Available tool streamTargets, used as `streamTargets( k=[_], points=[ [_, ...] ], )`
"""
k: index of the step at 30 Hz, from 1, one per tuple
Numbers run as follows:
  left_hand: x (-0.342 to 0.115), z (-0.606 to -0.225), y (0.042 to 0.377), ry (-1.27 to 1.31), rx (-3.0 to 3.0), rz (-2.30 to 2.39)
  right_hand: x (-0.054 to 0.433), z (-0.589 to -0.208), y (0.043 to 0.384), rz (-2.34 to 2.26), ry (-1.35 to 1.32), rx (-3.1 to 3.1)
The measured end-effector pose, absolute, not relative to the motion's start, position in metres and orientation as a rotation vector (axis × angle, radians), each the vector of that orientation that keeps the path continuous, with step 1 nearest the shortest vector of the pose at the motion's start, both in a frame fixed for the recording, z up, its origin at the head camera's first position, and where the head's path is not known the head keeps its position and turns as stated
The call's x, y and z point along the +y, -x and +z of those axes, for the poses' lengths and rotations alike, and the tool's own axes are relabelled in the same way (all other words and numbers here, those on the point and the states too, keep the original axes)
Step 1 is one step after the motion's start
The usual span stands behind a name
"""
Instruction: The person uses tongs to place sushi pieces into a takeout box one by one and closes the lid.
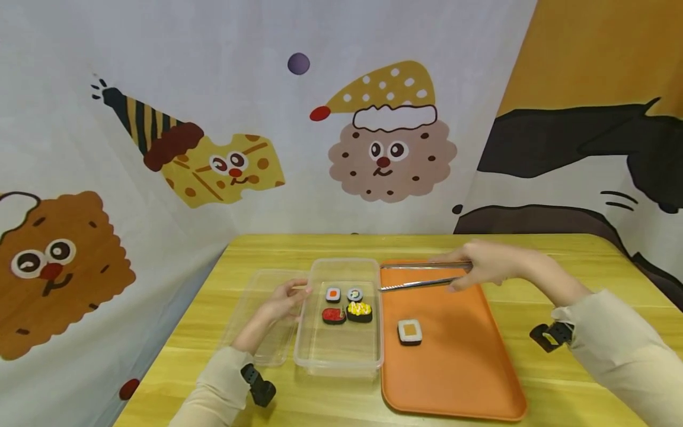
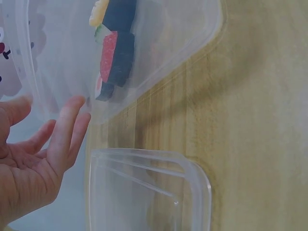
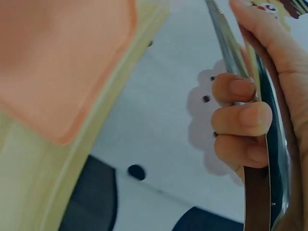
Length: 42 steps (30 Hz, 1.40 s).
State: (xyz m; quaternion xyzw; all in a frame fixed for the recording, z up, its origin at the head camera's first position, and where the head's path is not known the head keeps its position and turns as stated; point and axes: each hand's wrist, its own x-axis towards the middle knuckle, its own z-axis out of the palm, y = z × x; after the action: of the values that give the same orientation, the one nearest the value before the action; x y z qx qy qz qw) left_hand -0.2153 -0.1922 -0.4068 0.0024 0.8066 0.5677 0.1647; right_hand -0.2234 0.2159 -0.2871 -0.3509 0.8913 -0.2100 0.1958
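Note:
My right hand [image 1: 488, 264] grips metal tongs [image 1: 421, 284], fingers curled round their arms in the right wrist view. The tongs' tips are spread and empty, at the right rim of a clear plastic container [image 1: 338, 363]. In that container sit a sushi roll with an orange centre [image 1: 333, 295], a round roll [image 1: 354, 294], a red-topped sushi [image 1: 334, 316] and a yellow-topped sushi [image 1: 359, 312]. My left hand [image 1: 283, 302] rests its loosely extended fingertips at the container's left side. A square sushi roll [image 1: 409, 332] with a yellow centre lies on an orange tray [image 1: 453, 379].
A clear plastic lid [image 1: 272, 353] lies on the wooden table [image 1: 203, 314] left of the container, partly under my left hand. The tray stands right beside the container. Behind the table's far edge hangs a cloth [image 1: 299, 196] printed with cartoon biscuits and cheese.

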Motion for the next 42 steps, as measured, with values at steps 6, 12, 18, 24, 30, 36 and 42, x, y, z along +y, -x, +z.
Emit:
streamTargets(
  k=[6,12,18,24,30,36,42],
  points=[
    [-0.193,-0.405,0.212,-0.021,2.263,1.612,0.239,-0.305,0.219,-0.654,0.958,2.499],
    [-0.193,-0.404,0.212,-0.01,2.255,1.61,0.254,-0.324,0.212,-0.685,0.948,2.434],
    [-0.191,-0.403,0.214,0.008,2.254,1.612,0.26,-0.337,0.206,-0.719,0.957,2.341],
    [-0.192,-0.404,0.215,0.033,2.251,1.623,0.258,-0.344,0.205,-0.74,0.969,2.289],
    [-0.192,-0.403,0.214,0.017,2.279,1.6,0.254,-0.352,0.206,-0.765,1.005,2.241],
    [-0.193,-0.403,0.214,0.01,2.266,1.609,0.253,-0.353,0.204,-0.79,1.038,2.218],
    [-0.193,-0.403,0.214,0.005,2.262,1.61,0.252,-0.352,0.202,-0.799,0.984,2.209]
  ],
)
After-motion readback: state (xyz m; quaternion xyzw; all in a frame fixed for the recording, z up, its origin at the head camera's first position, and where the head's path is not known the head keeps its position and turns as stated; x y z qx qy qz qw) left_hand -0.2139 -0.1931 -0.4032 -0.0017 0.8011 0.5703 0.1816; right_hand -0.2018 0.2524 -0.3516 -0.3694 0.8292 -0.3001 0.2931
